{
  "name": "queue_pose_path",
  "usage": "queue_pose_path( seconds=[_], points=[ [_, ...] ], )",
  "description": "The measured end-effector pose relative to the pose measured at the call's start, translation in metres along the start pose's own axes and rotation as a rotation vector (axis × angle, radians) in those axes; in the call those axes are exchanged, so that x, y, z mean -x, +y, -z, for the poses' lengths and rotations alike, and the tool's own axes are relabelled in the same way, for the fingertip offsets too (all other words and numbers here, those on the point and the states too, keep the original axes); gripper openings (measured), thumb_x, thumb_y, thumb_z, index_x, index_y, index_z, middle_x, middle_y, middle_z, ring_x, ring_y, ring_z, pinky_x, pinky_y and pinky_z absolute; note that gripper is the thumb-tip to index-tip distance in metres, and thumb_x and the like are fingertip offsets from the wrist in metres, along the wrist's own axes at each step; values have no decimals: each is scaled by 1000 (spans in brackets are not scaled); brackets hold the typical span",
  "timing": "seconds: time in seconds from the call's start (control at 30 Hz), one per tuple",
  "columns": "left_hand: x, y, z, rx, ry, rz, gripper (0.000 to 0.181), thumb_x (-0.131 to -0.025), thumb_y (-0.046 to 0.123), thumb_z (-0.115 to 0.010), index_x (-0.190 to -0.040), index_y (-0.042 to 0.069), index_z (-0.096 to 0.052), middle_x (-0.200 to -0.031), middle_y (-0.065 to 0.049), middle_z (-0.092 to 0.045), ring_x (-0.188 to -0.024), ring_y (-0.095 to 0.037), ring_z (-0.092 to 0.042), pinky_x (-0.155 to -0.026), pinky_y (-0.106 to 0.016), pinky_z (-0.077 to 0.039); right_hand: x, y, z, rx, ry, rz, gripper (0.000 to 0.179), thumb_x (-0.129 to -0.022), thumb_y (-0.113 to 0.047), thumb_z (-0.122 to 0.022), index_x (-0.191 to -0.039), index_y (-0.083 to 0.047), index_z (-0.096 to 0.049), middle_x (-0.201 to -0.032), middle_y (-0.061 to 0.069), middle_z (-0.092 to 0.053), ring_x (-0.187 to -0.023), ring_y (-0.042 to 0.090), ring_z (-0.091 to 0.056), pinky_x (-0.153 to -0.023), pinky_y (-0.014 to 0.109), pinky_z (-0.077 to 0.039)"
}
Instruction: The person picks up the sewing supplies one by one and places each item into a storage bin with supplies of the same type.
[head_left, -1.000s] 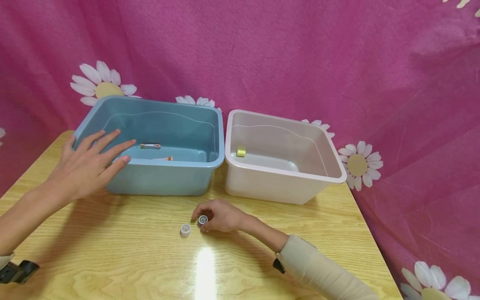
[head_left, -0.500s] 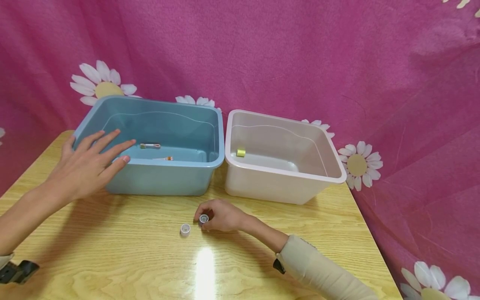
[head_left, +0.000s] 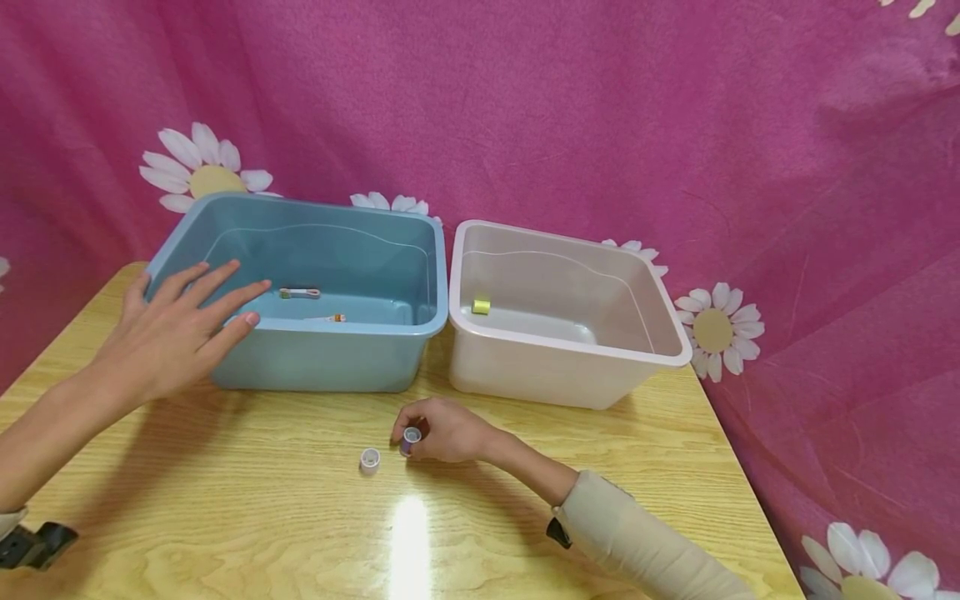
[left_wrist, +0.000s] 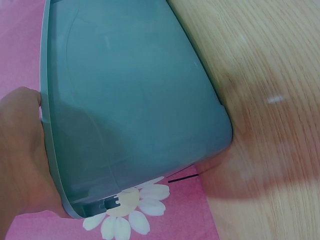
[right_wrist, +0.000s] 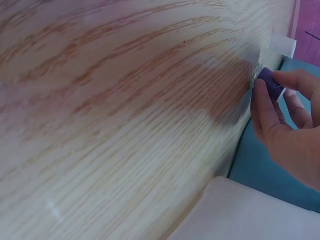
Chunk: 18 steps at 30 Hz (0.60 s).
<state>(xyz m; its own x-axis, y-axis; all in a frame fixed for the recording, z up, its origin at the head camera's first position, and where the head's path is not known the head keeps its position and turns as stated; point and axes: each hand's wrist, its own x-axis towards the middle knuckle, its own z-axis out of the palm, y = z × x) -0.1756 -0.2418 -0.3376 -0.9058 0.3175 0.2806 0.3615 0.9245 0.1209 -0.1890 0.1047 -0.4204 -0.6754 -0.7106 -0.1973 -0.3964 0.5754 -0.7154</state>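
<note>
Your purple spool [right_wrist: 271, 81] is before the blue bin [head_left: 322, 362], near its right end, pinched by thumb and fingers of your right hand [head_left: 445, 431]. A white cylinder [head_left: 370, 461] also stands before the bin. Your left hand [head_left: 168, 329], fingers spread, touches its near-left rim.

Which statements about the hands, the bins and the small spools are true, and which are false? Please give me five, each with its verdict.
1. The right hand holds a purple spool. True.
2. In the head view, the pale bin is right of the blue bin. True.
3. The left hand is at the pale bin. False: it is at the blue bin.
4. A white spool stands on the table. True.
5. The yellow spool is in the blue bin. False: it is in the pale bin.
</note>
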Motion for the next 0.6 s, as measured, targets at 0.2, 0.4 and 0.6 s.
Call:
queue_pose_path(
  seconds=[0.2, 0.4, 0.6],
  points=[
    [0, 0, 0, 4, 2, -2, 51, -105, 42, -44, -150, 19, -47, -156, -22, -33, -137, -50, -27, -100, -79, -11, 2, -2, 3, -9, 12, -2, 17, -84, 6, -75, -93, -8, -72, -86, -7, -69, -77, 2, -61, -74, 18, -51],
    [0, 0, 0, 2, -1, -2, 51, -105, 42, -44, -150, 19, -47, -156, -22, -34, -137, -49, -27, -100, -79, -11, 5, -4, 6, -44, 17, -1, 16, -84, 8, -72, -92, -6, -72, -86, -6, -68, -79, 8, -65, -73, 20, -52],
    [0, 0, 0, 1, 7, -5, 50, -105, 42, -45, -149, 19, -48, -155, -22, -34, -137, -49, -28, -100, -79, -11, 7, -3, 12, -21, 42, 25, 17, -83, 7, -72, -91, -7, -71, -85, -7, -67, -82, 11, -66, -74, 20, -52]
  ],
)
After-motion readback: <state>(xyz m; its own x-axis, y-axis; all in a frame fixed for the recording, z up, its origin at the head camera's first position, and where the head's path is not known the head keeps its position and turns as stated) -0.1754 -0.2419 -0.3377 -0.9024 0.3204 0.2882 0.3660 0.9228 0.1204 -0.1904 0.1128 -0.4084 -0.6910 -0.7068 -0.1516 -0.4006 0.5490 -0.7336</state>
